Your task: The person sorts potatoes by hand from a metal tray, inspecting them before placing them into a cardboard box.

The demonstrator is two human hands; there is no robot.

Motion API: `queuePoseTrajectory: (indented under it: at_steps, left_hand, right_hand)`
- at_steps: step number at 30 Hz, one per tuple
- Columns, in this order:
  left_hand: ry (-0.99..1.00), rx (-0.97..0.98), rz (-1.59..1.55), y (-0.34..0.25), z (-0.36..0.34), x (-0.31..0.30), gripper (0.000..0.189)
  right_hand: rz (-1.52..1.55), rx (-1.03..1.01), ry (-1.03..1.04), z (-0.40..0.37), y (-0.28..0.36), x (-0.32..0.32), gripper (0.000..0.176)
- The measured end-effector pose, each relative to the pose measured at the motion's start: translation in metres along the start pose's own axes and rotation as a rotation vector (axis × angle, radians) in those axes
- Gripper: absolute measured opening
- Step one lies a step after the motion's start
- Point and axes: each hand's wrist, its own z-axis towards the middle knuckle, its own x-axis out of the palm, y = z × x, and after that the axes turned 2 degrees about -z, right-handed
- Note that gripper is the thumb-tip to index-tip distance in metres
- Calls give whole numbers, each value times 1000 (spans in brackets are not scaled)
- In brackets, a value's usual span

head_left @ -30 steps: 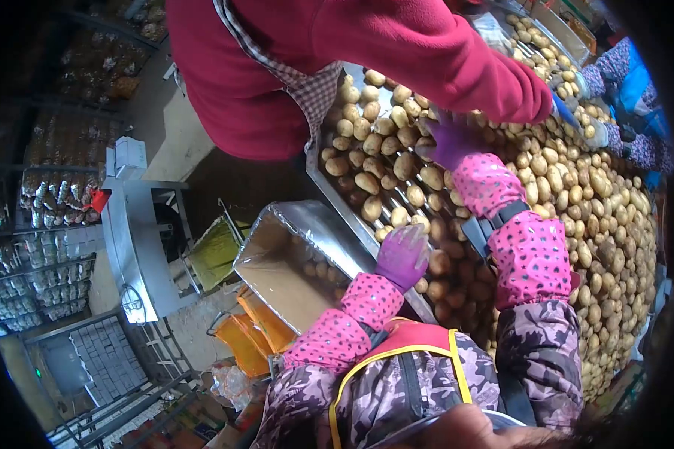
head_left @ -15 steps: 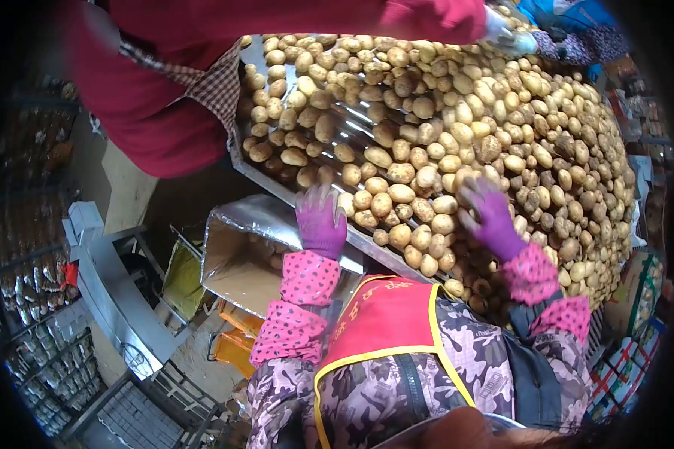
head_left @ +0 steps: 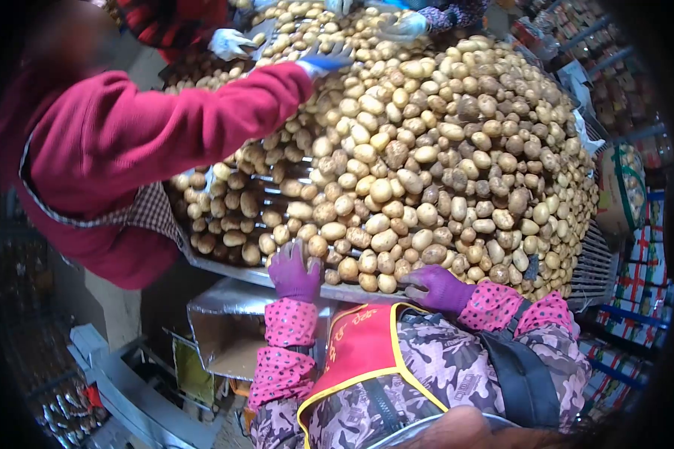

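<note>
A large heap of potatoes (head_left: 442, 150) covers a slatted metal table (head_left: 595, 258). In a purple glove, my left hand (head_left: 295, 275) rests at the table's near rim, fingers apart and touching the closest potatoes. My right hand (head_left: 438, 288), gloved alike, lies lower on the heap's near edge. Its fingers point left, stretched out and slightly apart, beside a few potatoes at the rim. Neither hand has a potato in its grip that I can see. Pink dotted sleeve covers show above both gloves.
A co-worker's red sleeve (head_left: 195, 112) reaches over the potatoes from the left. Other workers' gloved hands (head_left: 231, 45) are at the far side. Below the rim stands a silver-lined cardboard box (head_left: 225, 329), near a grey metal frame (head_left: 138, 389). A filled sack (head_left: 623, 187) stands at right.
My right hand has come back from the heap to the near rim. My left hand stays at the rim. The view has shifted, and the red-sleeved co-worker's arm now reaches lower across the heap.
</note>
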Motion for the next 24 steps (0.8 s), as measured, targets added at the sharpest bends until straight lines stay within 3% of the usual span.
queuePoseTrajectory:
  at_steps: [10,15,18,20,22,23,24]
  left_hand:
    - [-22,-24,-27,-8,-2,-7,63]
    - [9,-46,-19,-14,0,-14,64]
    - [-51,-2,16,-13,-1,-11,63]
    - [-89,29,24,-11,-3,-9,62]
    - [-118,46,-9,-11,-1,-8,61]
    - [-172,73,14,-11,-1,-7,60]
    - [-182,83,11,-13,0,-9,60]
  right_hand:
    - [-297,6,-644,68,-54,-69,32]
    - [-522,123,-438,105,-48,-99,44]
    - [-653,137,-698,142,-47,-107,57]
    - [-713,329,-635,177,-64,-84,63]
    - [-736,373,-531,176,-43,-87,66]
    - [-650,368,-380,169,-23,-99,68]
    - [-654,293,-430,159,-28,-92,60]
